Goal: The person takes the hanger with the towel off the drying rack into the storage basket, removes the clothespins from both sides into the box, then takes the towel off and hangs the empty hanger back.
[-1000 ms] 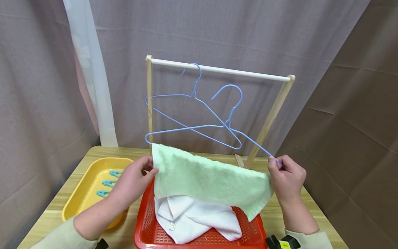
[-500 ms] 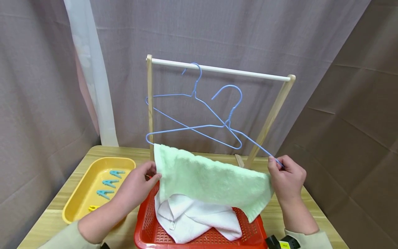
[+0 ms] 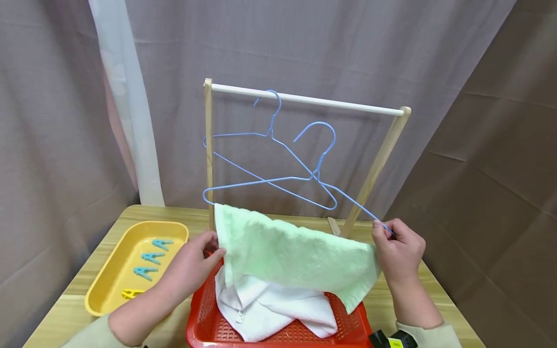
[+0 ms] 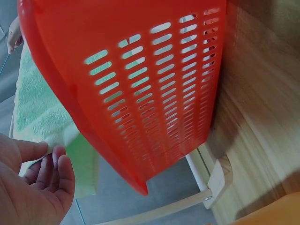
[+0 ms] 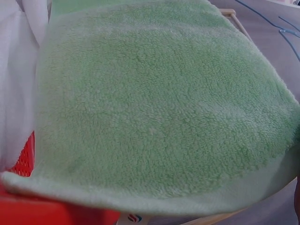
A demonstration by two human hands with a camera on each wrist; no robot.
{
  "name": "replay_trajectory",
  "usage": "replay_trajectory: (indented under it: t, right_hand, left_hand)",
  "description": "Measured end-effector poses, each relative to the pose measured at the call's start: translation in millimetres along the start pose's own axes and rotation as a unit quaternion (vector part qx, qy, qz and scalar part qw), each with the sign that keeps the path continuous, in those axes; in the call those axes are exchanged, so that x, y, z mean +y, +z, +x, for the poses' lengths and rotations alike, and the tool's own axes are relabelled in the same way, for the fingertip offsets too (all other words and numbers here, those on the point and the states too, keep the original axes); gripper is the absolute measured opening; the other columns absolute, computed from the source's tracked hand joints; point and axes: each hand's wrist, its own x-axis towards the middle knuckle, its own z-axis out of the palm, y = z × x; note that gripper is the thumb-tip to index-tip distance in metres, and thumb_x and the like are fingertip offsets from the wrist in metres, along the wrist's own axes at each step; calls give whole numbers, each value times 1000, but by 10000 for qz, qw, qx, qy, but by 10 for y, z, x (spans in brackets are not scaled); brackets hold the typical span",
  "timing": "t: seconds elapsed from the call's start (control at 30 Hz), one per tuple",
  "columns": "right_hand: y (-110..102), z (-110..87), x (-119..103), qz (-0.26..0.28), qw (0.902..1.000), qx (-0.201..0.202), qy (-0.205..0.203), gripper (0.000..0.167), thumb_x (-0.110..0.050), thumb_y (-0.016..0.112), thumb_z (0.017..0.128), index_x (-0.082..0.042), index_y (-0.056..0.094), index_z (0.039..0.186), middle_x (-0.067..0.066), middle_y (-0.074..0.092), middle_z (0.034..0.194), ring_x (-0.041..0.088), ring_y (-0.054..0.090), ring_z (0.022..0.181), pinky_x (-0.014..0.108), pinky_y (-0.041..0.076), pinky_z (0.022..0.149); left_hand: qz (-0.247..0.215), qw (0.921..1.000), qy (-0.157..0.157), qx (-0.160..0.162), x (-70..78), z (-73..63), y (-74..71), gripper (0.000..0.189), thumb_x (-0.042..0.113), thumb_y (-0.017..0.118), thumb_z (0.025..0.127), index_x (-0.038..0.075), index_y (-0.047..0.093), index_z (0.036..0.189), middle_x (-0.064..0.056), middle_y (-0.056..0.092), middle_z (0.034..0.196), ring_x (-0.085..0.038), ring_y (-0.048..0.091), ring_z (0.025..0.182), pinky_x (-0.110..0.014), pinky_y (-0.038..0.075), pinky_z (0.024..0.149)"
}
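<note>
A light green towel (image 3: 296, 251) hangs folded over the lower bar of a blue wire hanger (image 3: 278, 179). My left hand (image 3: 196, 258) pinches the towel's left edge between thumb and fingers, as the left wrist view shows with the hand (image 4: 37, 178) at the cloth. My right hand (image 3: 400, 246) grips the hanger's right end beside the towel's upper right corner. In the right wrist view the green towel (image 5: 164, 103) fills most of the picture. Below it, a white towel (image 3: 278, 309) with a small tag lies in a red basket (image 3: 197, 314).
A wooden rack with a white rod (image 3: 339, 102) stands behind, and a second blue hanger (image 3: 271, 121) hangs on it. At left, a yellow tray (image 3: 97, 285) holds several clips, including teal clips (image 3: 152, 257) and a yellow clip (image 3: 132, 293). Curtains (image 3: 348, 43) close off the back.
My left hand has shifted slightly right and down along the towel's left edge, uncovering the yellow clip in the tray. The right hand keeps its grip on the hanger.
</note>
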Motion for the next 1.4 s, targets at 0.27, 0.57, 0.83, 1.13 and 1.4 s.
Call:
replay_trajectory:
  t: [0.27,0.57,0.83,1.13,1.4]
  right_hand:
    - [-14,-2,-1,-81,9999,-15,-133,27,-5,71,77,-4,53,57,-6,43,54,-3,33,53,16,25,51]
    - [-9,9,-21,-152,9999,27,-42,28,-5,71,77,-3,53,57,-7,43,54,-4,33,53,16,25,51]
    - [-7,42,-217,-171,9997,90,120,27,2,69,76,1,50,56,-3,40,53,-10,29,55,15,23,51]
    - [-14,6,-45,-127,9998,117,77,27,-1,71,76,-2,53,56,-10,42,54,-6,32,54,16,23,50]
    - [-12,-19,-56,32,9998,0,198,28,-1,72,77,-5,54,56,-9,43,52,-2,33,51,17,24,49]
  left_hand:
    - [-79,9999,46,59,-34,-15,25,10,14,71,92,16,64,99,6,61,84,-14,56,78,-32,50,72]
    - [-38,10000,2,10,-63,-42,39,9,15,71,92,16,63,97,6,61,85,-13,55,79,-31,50,73]
    - [34,10000,-48,6,-103,-48,34,8,15,70,93,16,63,97,6,61,86,-12,56,80,-32,50,75]
    - [95,9999,20,94,-190,11,8,7,16,70,93,16,64,98,5,63,87,-14,57,81,-34,50,77]
    - [28,9998,-172,13,-230,87,-58,14,22,67,96,14,64,106,2,63,93,-16,58,85,-32,51,76]
